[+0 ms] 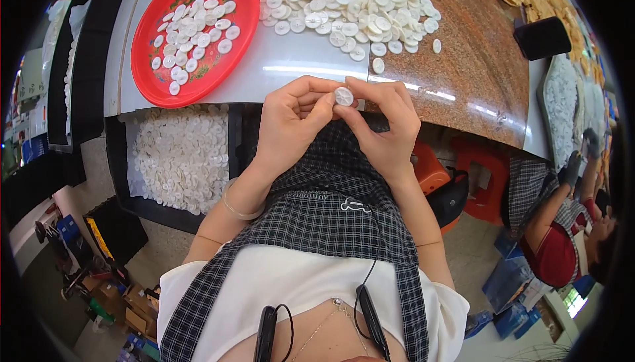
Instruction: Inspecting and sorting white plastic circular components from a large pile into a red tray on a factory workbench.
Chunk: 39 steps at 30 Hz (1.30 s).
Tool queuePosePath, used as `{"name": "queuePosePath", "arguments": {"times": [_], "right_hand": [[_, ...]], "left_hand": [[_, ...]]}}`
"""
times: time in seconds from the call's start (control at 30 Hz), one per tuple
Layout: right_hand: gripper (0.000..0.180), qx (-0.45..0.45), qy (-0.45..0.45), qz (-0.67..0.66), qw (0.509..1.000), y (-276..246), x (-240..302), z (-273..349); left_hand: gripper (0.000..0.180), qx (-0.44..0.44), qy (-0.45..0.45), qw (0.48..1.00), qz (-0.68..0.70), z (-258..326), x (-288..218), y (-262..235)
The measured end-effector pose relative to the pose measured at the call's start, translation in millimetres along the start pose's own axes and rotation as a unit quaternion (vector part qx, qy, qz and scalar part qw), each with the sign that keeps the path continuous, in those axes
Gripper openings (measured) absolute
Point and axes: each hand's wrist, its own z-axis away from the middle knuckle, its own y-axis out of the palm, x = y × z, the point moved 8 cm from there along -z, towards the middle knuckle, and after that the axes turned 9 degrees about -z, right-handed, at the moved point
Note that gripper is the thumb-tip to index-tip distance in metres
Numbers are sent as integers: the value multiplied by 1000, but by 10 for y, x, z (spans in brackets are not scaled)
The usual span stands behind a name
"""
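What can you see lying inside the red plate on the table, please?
The red plate holds heaped round white discs, with bits of a coloured pattern showing around them. Any lower discs and the plate's middle are covered.

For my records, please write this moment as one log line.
left hand: holding white disc | right hand: holding same disc | red tray: discs inside

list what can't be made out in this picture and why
All in the head view:
- white disc: its far side, turned away, with fingers of the left hand and right hand around it
- heap of pale discs: its far end, cut off by the top edge
- black bin: its back, hidden under the tabletop
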Motion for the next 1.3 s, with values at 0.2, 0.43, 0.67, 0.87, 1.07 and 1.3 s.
{"name": "queuePosePath", "arguments": {"times": [0.2, 0.43, 0.67, 0.87, 1.07, 1.3], "right_hand": [[36, 22, 13, -5, 1000, 1, -33, -10], [34, 62, -36, 53, 996, 28, 50, -105], [32, 50, -26, 48, 997, 81, 2, -119], [28, 15, -13, 24, 1000, -52, 17, -217], [19, -63, 3, 99, 993, -305, -157, -237], [25, 18, -55, 211, 976, -52, -188, -241]], "left_hand": [[17, 12, -12, 1000, -18, -10, -24, -22], [17, 31, -20, 998, -48, -38, -17, -72], [17, 21, -28, 999, -27, -46, 37, -126], [16, -128, 111, 983, -72, 8, -360, -607], [25, -362, 263, 843, -297, 192, -780, -1400], [20, -263, 265, 902, -217, 240, -467, -790]]}}
